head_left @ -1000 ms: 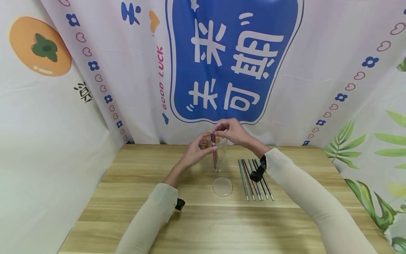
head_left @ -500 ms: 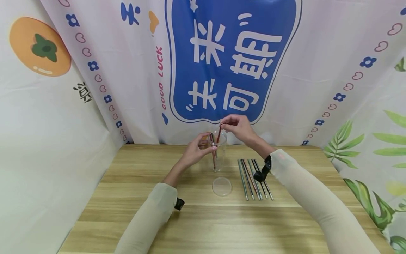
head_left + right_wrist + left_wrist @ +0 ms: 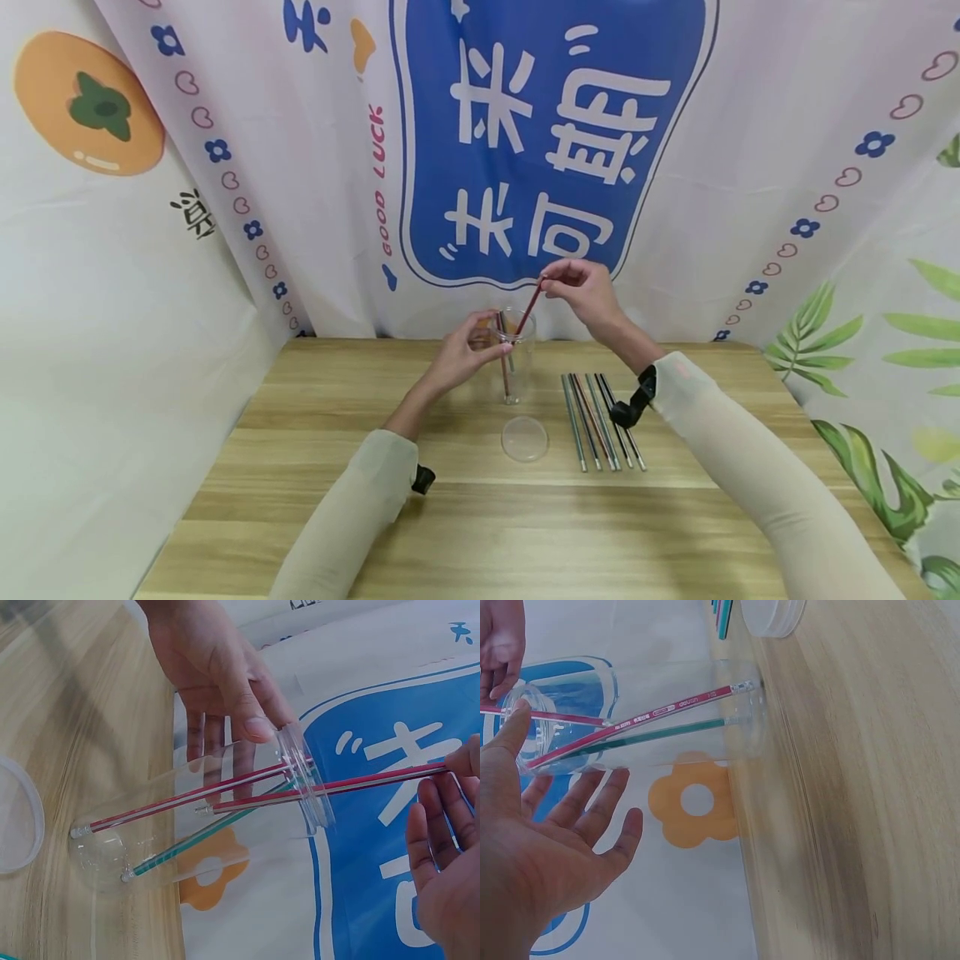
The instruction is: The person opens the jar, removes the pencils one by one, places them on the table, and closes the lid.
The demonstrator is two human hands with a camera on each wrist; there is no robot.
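A clear, tall jar (image 3: pixel 525 371) stands upright near the table's back edge. My left hand (image 3: pixel 460 354) holds it just below the mouth, thumb on the near side and fingers round the far side. My right hand (image 3: pixel 588 293), above and right of the mouth, pinches the upper end of a red pencil (image 3: pixel 531 307). This pencil slants through the mouth, its metal-tipped lower end inside the jar, well above the bottom, as the right wrist view shows. Inside lean another red pencil (image 3: pixel 191 797) and a green pencil (image 3: pixel 202 836), their metal-tipped ends at the bottom.
A clear round lid (image 3: pixel 525 439) lies on the wooden table (image 3: pixel 480 525) in front of the jar. To its right, several pencils (image 3: pixel 582 425) lie side by side beneath the right wrist. A printed curtain (image 3: pixel 337 208) hangs right behind the table.
My right hand has moved up and to the right from the jar's mouth, drawing the red pencil partly out at a slant. The left hand stays on the jar.
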